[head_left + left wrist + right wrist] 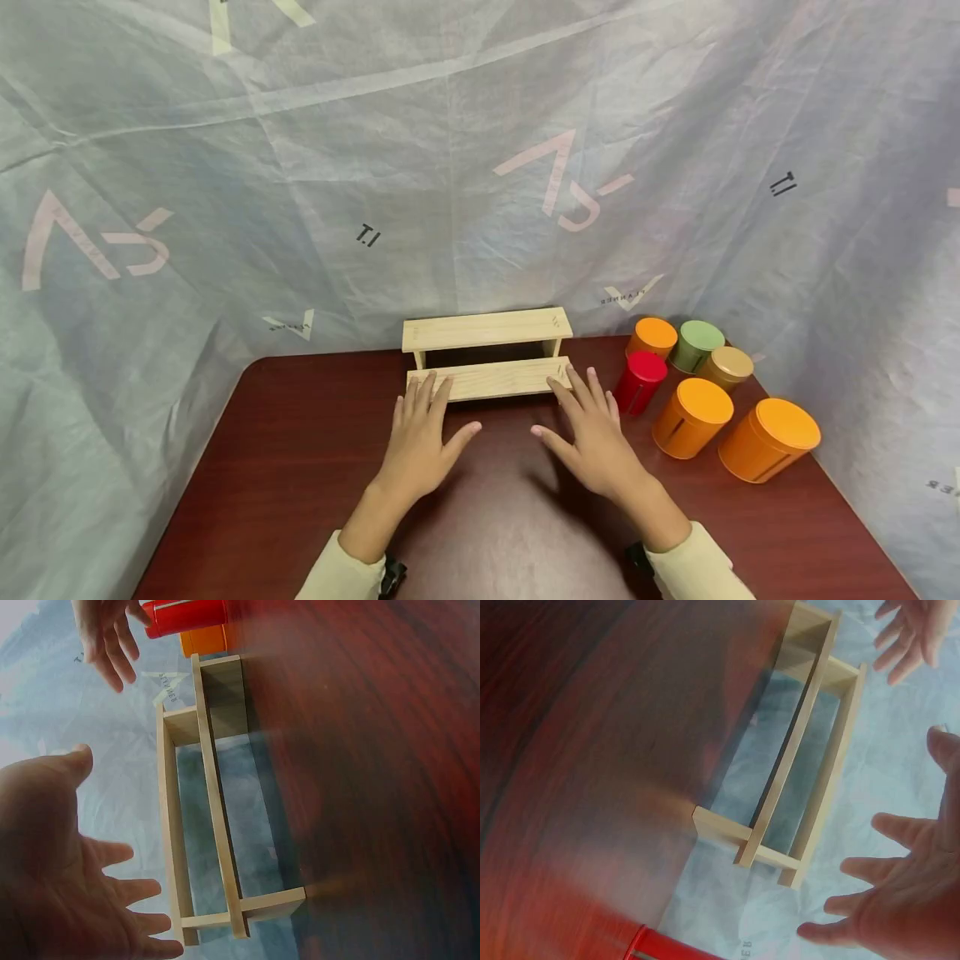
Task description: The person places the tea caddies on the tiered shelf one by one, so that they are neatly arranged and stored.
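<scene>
A small two-step wooden rack stands at the back middle of the table, its upper board behind and above the lower one. My left hand hovers in front of the rack's left end, fingers spread and holding nothing. Across from it, my right hand is spread near the rack's right end, also with nothing in it. In the left wrist view the rack appears apart from the left fingers. The right wrist view likewise shows a gap between the rack and the right hand.
Right of the right hand stand several lidded canisters: a red one, a green one, a gold one and orange ones, the largest nearest the right edge. Grey printed cloth hangs behind the dark red table.
</scene>
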A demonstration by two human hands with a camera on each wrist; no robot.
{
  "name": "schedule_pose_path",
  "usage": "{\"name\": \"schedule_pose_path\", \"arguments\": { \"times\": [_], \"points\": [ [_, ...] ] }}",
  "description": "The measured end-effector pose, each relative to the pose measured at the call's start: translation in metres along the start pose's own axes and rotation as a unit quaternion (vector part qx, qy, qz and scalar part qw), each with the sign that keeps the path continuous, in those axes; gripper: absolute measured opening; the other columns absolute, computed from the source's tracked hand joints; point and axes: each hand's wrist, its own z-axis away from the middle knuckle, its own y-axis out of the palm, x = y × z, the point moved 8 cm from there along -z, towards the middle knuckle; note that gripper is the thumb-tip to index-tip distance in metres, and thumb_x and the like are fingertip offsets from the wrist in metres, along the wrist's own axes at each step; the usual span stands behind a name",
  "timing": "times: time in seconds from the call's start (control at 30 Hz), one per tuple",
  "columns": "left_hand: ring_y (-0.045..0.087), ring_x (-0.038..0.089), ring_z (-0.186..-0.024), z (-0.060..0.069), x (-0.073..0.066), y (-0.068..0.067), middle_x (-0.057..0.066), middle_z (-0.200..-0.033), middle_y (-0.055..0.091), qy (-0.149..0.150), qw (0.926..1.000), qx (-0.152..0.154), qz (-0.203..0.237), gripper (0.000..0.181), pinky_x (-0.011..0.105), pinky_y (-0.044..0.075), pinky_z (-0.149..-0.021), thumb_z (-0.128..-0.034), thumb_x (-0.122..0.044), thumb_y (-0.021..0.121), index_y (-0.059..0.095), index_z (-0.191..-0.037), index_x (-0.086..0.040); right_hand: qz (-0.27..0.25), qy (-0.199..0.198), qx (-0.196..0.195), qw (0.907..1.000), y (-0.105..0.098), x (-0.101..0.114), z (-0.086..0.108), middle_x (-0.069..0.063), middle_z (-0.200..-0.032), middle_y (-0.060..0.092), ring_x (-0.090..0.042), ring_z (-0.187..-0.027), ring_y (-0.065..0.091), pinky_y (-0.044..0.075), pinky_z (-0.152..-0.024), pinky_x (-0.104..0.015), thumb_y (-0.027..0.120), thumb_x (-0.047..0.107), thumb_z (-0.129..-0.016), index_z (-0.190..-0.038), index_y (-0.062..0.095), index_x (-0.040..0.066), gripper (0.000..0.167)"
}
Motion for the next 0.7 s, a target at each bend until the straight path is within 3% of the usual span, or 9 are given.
{"name": "schedule_pose_path", "arguments": {
  "times": [0.17,0.3,0.4,0.57,0.7],
  "points": [
    [0.019,0.049,-0.161,-0.008,0.018,-0.003,0.023,-0.167,0.035,-0.055,0.9936,-0.016,0.098,0.082,0.071,0.021,-0.127,-0.1045,-0.054,0.06,0.032,-0.163,-0.003,-0.041,-0.019,-0.052,0.9976,-0.013,-0.004,0.0,-0.017,-0.171,0.034,-0.048,-0.162,0.019,0.02,-0.122,-0.077,0.075,0.045,-0.097,-0.156,0.049,0.017,0.07],
    [0.024,0.044,-0.159,-0.018,0.038,-0.006,0.023,-0.164,0.035,-0.116,0.9805,-0.041,0.153,0.082,0.066,0.029,-0.125,-0.1044,-0.049,0.063,0.028,-0.162,-0.002,-0.05,-0.034,-0.111,0.992,-0.032,-0.007,0.0,-0.02,-0.163,0.044,-0.049,-0.158,0.029,0.028,-0.121,-0.074,0.08,0.027,-0.094,-0.148,0.057,0.01,0.061],
    [0.026,0.042,-0.158,-0.026,0.055,-0.004,0.023,-0.167,0.03,-0.161,0.9693,-0.041,0.181,0.087,0.066,0.033,-0.123,-0.1043,-0.049,0.062,0.019,-0.166,-0.005,-0.037,-0.034,-0.147,0.9878,-0.048,-0.009,0.0,-0.023,-0.158,0.049,-0.05,-0.155,0.032,0.029,-0.121,-0.073,0.081,0.019,-0.092,-0.143,0.06,0.006,0.056],
    [0.025,0.045,-0.159,-0.038,0.077,0.006,0.024,-0.17,0.024,-0.21,0.9513,-0.024,0.224,0.093,0.067,0.031,-0.124,-0.1049,-0.052,0.059,0.007,-0.169,-0.009,0.001,-0.007,-0.186,0.9825,-0.075,-0.018,0.004,-0.029,-0.154,0.05,-0.056,-0.151,0.032,0.023,-0.123,-0.074,0.079,0.018,-0.091,-0.141,0.06,0.003,0.056],
    [0.036,0.047,-0.154,-0.047,0.088,0.011,0.025,-0.169,0.029,-0.231,0.9459,-0.014,0.227,0.093,0.068,0.037,-0.12,-0.1053,-0.055,0.055,0.007,-0.169,-0.008,0.015,0.039,-0.189,0.9811,-0.092,-0.032,0.011,-0.031,-0.155,0.045,-0.06,-0.151,0.027,0.014,-0.124,-0.077,0.077,0.022,-0.093,-0.144,0.056,0.002,0.059]
  ]
}}
